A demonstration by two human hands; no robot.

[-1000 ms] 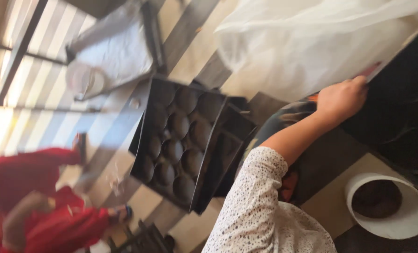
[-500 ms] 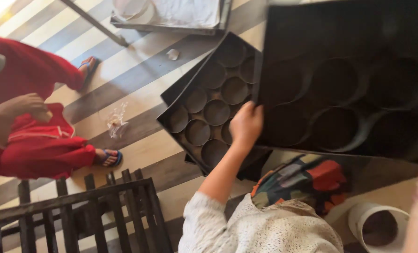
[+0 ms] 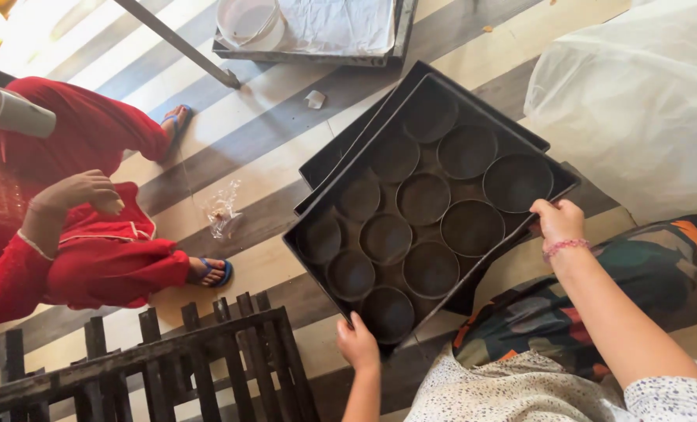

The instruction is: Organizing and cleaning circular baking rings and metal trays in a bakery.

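Observation:
I hold a black baking tray [image 3: 341, 205] with several round dark moulds in it. My left hand [image 3: 358, 342] grips its near corner and my right hand [image 3: 558, 220] grips its right-hand edge. The tray rests on top of another black tray [image 3: 347, 144] of the same kind, whose rim shows on the far side. Both sit on a striped floor.
A person in red clothes [image 3: 67, 227] and blue sandals stands at the left, holding a white cup [image 3: 19, 114]. A dark metal rack [image 3: 153, 359] lies at the bottom left. A metal tray [image 3: 317, 39] with a white tub sits at the top. A white plastic sheet [image 3: 638, 101] covers something at the right.
A tray held up close to the camera is gone from view. My two hands now grip the edges of the tray of moulds on the stack, and the view has swung.

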